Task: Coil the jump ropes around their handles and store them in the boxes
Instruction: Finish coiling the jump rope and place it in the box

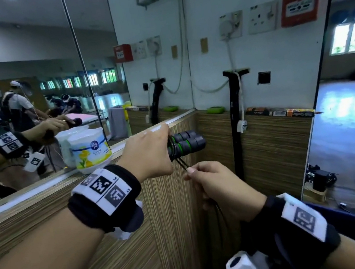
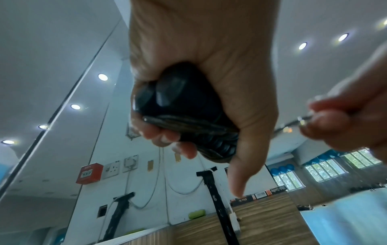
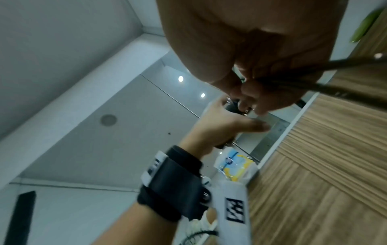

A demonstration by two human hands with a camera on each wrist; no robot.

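Observation:
My left hand grips two black jump rope handles with green rings, held side by side and pointing right, above the wooden ledge. Turns of thin black rope lie around the handles under my left fingers. Just below and to the right, my right hand pinches the doubled rope a short way from the handles. The rest of the rope hangs down from that hand and out of sight. In the right wrist view the rope runs off past the palm.
A white air-freshener tub stands on the wooden ledge to the left, against the mirror. Flat boxes lie on the far ledge at right, beside a black post and a green case. Wood panelling drops below the ledges.

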